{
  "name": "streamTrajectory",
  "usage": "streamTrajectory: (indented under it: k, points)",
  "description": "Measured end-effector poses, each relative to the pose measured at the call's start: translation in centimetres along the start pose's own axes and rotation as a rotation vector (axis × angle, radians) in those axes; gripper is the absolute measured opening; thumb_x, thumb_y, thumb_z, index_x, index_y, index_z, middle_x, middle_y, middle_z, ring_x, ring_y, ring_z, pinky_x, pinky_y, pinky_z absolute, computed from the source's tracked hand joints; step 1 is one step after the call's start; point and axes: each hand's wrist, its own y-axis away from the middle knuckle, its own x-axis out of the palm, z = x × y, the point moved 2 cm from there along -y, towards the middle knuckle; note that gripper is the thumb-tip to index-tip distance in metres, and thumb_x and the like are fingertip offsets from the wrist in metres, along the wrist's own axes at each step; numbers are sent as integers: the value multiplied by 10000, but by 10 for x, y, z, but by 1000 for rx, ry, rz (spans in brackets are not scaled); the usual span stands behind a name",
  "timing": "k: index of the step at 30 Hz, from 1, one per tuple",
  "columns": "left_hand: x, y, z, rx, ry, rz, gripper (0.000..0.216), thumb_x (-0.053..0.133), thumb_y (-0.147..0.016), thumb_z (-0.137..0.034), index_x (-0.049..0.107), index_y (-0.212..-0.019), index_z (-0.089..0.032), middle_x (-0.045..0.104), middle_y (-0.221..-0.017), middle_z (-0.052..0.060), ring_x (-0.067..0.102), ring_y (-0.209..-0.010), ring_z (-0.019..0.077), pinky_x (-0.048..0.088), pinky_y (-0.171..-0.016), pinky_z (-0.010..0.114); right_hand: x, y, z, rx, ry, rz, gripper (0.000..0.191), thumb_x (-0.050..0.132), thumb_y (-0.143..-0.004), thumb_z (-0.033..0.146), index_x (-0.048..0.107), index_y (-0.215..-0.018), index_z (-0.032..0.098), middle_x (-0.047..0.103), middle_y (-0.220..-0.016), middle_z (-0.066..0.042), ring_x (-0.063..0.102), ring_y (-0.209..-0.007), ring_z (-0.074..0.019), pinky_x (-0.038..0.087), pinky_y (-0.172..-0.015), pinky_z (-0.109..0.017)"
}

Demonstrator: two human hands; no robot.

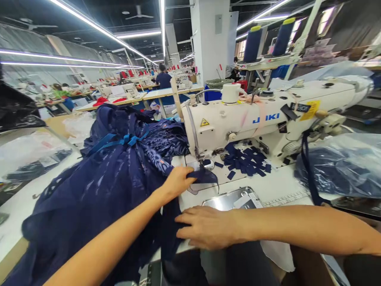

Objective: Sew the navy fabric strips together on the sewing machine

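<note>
indoors, factory hall (125,59), white table (279,186), left grip (178,180) pinching navy fabric (98,190), right grip (205,227) flat on it

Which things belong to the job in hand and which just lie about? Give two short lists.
In hand:
navy fabric, under the left hand and the flat right hand
Juki sewing machine, where the fabric's edge lies

Lying about:
small navy cut pieces
bagged navy cloth at right
metal tray
clear plastic bags at left
</note>
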Motion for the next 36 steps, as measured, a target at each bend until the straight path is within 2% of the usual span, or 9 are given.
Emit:
streamTrajectory:
  k: [5, 9, 12, 15, 19, 22, 28, 31, 36]
  points:
    - [48, -5, 4, -22, 345, 70, 207, 466, -739, -231, 496, -558, -135, 440, -519, -45, 394, -524, 79, 295, -489, 174, -22, 37, -21, 18, -158, -184, 130, 479, -845, 212, 596, -853, 155, 620, -932, -29, 548, -802, -134, 429, -758, -228]
    - [48, -5, 9, -62, 483, 107, 218, 533, -713, -314, 521, -596, -131, 474, -568, -32, 418, -571, 94, 338, -531, 187, -28, 63, -87, 480, -19, -329, 231, 416, -881, 180, 567, -707, 154, 582, -722, -34, 510, -691, -143, 381, -678, -268]
    - [45, -9, 3, -60, 547, 150, 323, 542, -704, -376, 436, -512, -140, 395, -536, -41, 359, -536, 79, 296, -494, 188, -20, 67, -131, 708, 213, -277, 146, 504, -854, 226, 608, -811, 134, 586, -803, -85, 507, -797, -210, 349, -692, -321]
    - [40, -10, -7, -63, 599, 191, 354, 529, -712, -381, 397, -485, -145, 358, -514, -45, 331, -520, 72, 292, -488, 193, -11, 61, -149, 719, 348, -175, 159, 493, -857, 214, 614, -849, 111, 586, -837, -123, 493, -856, -246, 326, -708, -347]
    - [30, -8, -19, -171, 789, 297, 260, 485, -759, -355, 515, -635, -129, 492, -573, -19, 435, -545, 92, 378, -534, 210, -9, 57, -147, 698, 301, -119, 189, 443, -859, 121, 618, -789, 127, 600, -825, -101, 503, -842, -222, 306, -713, -335]
    - [26, -14, -24, -174, 519, 218, 145, 466, -769, -212, 515, -661, -128, 509, -592, -7, 470, -555, 110, 384, -533, 229, -10, 59, -146, 701, 110, -153, 150, 478, -857, 152, 628, -845, 156, 620, -847, -60, 529, -823, -195, 304, -697, -304]
    - [45, -31, -34, 374, -569, 59, 191, 419, -794, -31, 582, -723, -101, 579, -875, 108, 516, -886, 242, 403, -749, 376, -7, 63, -145, 730, 87, -238, 111, 581, -807, 211, 591, -887, 134, 605, -884, -66, 530, -839, -199, 303, -705, -298]
    - [53, -25, -25, 459, -641, 72, 190, 398, -834, -60, 582, -811, -106, 577, -892, 95, 516, -844, 218, 412, -737, 355, -3, 66, -140, 668, 146, -283, 109, 601, -798, 226, 573, -848, 134, 593, -849, -58, 516, -820, -203, 298, -722, -309]
    - [52, -2, -14, 398, -634, 63, 205, 408, -845, -90, 562, -978, -119, 585, -960, 79, 513, -814, 203, 415, -712, 333, 7, 74, -141, 578, 125, -333, 50, 555, -829, 183, 570, -808, 140, 589, -823, -39, 498, -787, -179, 304, -717, -290]
